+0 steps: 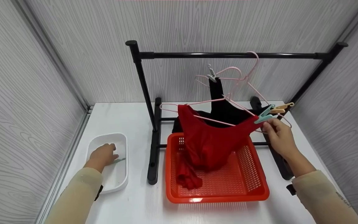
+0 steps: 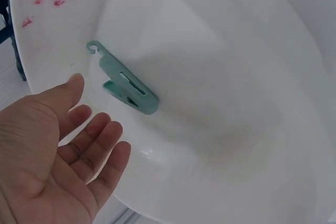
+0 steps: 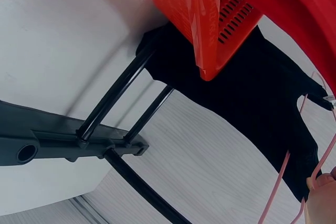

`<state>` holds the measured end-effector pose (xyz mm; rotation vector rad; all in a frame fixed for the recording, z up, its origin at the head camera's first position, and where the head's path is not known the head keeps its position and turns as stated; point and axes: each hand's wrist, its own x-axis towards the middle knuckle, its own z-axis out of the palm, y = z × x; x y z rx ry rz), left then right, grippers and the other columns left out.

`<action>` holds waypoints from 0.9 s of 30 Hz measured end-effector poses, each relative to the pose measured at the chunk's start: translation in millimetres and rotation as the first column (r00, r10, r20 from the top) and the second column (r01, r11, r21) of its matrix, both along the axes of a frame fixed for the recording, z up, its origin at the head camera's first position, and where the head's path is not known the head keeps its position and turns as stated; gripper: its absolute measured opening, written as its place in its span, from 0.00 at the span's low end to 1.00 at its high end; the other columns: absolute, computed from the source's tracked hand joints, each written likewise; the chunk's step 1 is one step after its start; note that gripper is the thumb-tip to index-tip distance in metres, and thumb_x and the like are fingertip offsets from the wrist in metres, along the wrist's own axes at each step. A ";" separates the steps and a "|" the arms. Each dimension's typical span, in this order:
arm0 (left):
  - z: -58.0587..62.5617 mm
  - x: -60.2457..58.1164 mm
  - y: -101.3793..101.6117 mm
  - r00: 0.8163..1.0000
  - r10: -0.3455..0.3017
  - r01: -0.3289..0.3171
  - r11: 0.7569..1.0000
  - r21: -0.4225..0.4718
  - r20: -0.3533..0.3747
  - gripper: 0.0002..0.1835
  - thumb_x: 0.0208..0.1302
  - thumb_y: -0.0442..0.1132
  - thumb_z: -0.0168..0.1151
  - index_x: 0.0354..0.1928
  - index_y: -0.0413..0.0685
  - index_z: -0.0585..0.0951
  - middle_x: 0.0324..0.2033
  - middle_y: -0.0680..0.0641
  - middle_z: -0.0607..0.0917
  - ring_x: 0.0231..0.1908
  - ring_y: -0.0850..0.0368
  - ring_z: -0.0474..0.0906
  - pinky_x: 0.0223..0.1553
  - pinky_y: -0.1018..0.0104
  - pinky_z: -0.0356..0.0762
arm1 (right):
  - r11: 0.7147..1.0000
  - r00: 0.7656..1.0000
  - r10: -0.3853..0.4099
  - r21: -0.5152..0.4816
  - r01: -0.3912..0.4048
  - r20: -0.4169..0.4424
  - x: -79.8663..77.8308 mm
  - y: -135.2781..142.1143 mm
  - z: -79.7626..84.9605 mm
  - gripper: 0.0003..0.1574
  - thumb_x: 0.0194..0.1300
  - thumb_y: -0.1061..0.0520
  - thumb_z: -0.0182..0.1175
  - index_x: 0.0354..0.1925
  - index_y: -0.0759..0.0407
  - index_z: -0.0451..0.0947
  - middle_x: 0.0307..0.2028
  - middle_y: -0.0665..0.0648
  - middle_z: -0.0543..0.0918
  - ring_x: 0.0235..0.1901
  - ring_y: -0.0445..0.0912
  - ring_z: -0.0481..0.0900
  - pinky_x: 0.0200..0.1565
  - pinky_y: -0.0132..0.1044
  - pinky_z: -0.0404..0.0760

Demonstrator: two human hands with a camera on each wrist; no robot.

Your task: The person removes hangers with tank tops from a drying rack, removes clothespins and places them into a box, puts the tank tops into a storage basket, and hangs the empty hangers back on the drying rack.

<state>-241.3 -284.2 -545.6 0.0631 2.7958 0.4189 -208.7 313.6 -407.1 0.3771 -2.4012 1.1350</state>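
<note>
My left hand point(image 1: 103, 155) reaches into a white plastic tub point(image 1: 126, 174). Its loosely bent fingers sit just beside a green clothespin point(image 2: 128, 85) on the tub floor, apart from it. My right hand point(image 1: 280, 137) pinches the right end of a pink hanger point(image 1: 197, 102) at the strap of a red garment point(image 1: 211, 146). Another green clothespin point(image 1: 264, 117) clips that strap there. The red garment's lower part hangs into an orange-red basket point(image 1: 218, 199). In the right wrist view only part of the right hand point(image 3: 323, 203) shows, by the pink hanger.
A black rack point(image 1: 197, 55) stands behind the basket. From its bar hangs another pink hanger point(image 1: 253, 62) with a black garment point(image 1: 219, 101), a grey clothespin point(image 1: 211, 75) and a yellow clothespin point(image 1: 283, 108). Grey wood-grain panels point(image 1: 191, 25) surround the white table point(image 1: 141, 202).
</note>
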 end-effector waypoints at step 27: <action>96.3 -13.6 36.1 0.954 0.010 0.045 0.984 0.173 -0.301 0.21 0.75 0.43 0.55 0.59 0.32 0.76 0.52 0.31 0.80 0.53 0.34 0.77 0.54 0.40 0.74 | 0.999 1.000 -0.028 -0.019 0.028 0.003 -15.8 13.1 -22.8 0.06 0.71 0.70 0.55 0.36 0.73 0.77 0.30 0.61 0.79 0.30 0.33 0.74 0.34 0.18 0.73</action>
